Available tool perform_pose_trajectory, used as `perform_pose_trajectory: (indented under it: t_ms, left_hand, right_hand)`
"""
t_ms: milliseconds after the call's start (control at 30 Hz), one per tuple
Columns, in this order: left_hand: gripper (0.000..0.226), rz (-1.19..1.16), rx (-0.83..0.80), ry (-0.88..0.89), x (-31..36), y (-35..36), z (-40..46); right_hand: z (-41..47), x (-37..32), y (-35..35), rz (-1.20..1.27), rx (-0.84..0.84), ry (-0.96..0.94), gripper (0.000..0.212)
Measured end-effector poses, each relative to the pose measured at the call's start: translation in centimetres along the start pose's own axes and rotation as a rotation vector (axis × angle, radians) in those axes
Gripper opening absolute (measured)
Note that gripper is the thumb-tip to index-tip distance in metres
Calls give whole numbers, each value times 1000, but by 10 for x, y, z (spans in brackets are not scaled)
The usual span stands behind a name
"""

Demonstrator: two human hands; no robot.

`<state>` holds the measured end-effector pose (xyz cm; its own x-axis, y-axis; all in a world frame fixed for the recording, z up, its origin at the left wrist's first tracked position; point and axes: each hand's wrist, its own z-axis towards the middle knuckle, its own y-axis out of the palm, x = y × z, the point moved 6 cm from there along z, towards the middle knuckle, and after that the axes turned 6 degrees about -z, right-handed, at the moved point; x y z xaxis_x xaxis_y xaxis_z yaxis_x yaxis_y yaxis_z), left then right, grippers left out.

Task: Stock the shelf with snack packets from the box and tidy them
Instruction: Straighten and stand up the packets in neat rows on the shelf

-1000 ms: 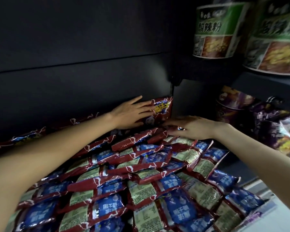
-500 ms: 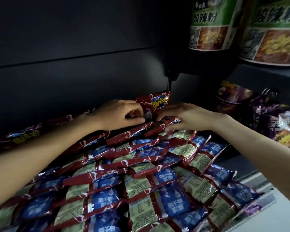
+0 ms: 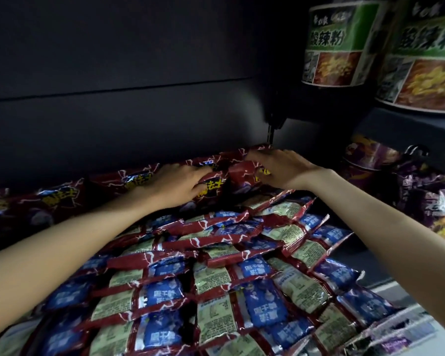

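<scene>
Red snack packets (image 3: 216, 265) with blue and cream backs lie in overlapping rows across the shelf. More red packets (image 3: 59, 199) with yellow lettering stand upright in a row along the dark back wall. My left hand (image 3: 175, 183) grips one upright packet (image 3: 212, 192), fingers over its top and thumb on its front. My right hand (image 3: 283, 170) reaches beside it and curls over the top edge of the neighbouring upright packet (image 3: 243, 173) at the row's right end. The box is out of view.
Green noodle tubs (image 3: 337, 44) stand on the higher shelf at the upper right. Purple cups (image 3: 370, 155) and purple packets (image 3: 434, 201) fill the neighbouring bay on the right. A label strip (image 3: 396, 337) runs along the shelf's front edge.
Both hands have gone from lying flat to gripping packets at the back. The single raised packet now stands with others in a row against the back wall.
</scene>
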<state>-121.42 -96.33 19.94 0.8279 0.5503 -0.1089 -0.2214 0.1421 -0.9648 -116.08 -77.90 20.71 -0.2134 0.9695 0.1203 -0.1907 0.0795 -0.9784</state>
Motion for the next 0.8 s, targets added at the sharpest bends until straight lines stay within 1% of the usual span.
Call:
perform_pose_trajectory:
  t_ms: [67, 100, 133, 200, 267, 300, 433, 500, 600, 667, 733, 800]
  left_hand:
    - [44, 38, 54, 51, 0, 1, 4]
    - [43, 38, 86, 72, -1, 1, 6]
    - [43, 29, 105, 80, -2, 1, 8]
    - [43, 25, 118, 69, -6, 4, 14]
    - [43, 47, 92, 60, -11, 10, 21]
    - [43, 59, 85, 63, -13, 12, 24]
    - [45, 60, 106, 56, -21, 14, 26]
    - [47, 48, 101, 46, -24, 14, 23]
    - [54, 13, 133, 19, -23, 9, 21]
    - [59, 39, 203, 75, -18, 4, 18]
    - [57, 126, 264, 251, -6, 3, 15]
    - [57, 210, 245, 479, 10, 9, 15]
  right_hand:
    - [-2, -7, 14, 44, -157, -36, 48]
    - [-3, -9, 16, 64, -196, -37, 47]
    - [-3, -9, 15, 67, -198, -32, 47]
    - [-1, -3, 5, -8, -151, -13, 49]
    - [5, 7, -6, -124, -98, 1, 52]
    - [9, 11, -8, -138, -94, 2, 52]
    - [33, 11, 10, 116, -201, -50, 50]
    - [45, 10, 14, 183, -203, -32, 52]
    - [57, 11, 12, 226, -138, -4, 50]
    - [58, 10, 6, 97, 7, -3, 49]
    - [52, 6, -1, -94, 173, -8, 51]
    - [46, 2, -5, -194, 252, -8, 53]
